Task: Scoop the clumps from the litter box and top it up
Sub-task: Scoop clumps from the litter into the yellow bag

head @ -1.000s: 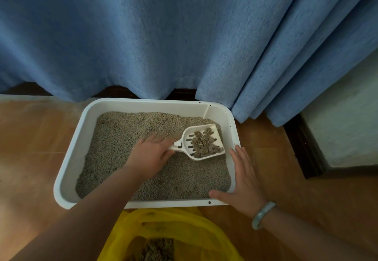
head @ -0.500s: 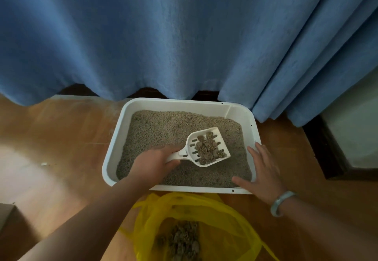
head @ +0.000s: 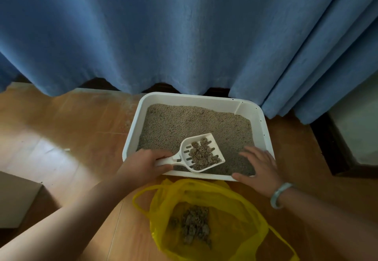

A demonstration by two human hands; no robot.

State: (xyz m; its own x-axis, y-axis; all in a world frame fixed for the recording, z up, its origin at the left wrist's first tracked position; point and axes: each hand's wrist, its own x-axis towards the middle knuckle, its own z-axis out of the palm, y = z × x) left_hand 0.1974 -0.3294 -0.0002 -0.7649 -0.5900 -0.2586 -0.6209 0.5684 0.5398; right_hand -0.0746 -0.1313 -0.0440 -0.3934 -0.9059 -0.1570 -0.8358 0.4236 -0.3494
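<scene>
A white litter box [head: 133,135] full of grey litter [head: 180,123] sits on the wooden floor against a blue curtain. My left hand [head: 143,164] grips the handle of a white slotted scoop [head: 184,158], held over the box's near edge. Brown clumps [head: 203,156] lie in the scoop's bowl. My right hand [head: 259,166] rests flat with spread fingers on the box's near right corner; a pale bangle circles that wrist. A yellow plastic bag [head: 235,209] lies open just in front of the box, with a heap of clumps [head: 194,226] inside it.
The blue curtain [head: 184,35] hangs right behind the box. A white wall base or cabinet [head: 358,121] with dark trim stands at the right. A grey-brown flat object [head: 16,197] lies at the left edge. Bare wooden floor [head: 71,127] stretches left of the box.
The loaded scoop has come up out of the litter and back toward the box's near edge, above the bag. The view has shifted back and left. My right hand stays on the box corner.
</scene>
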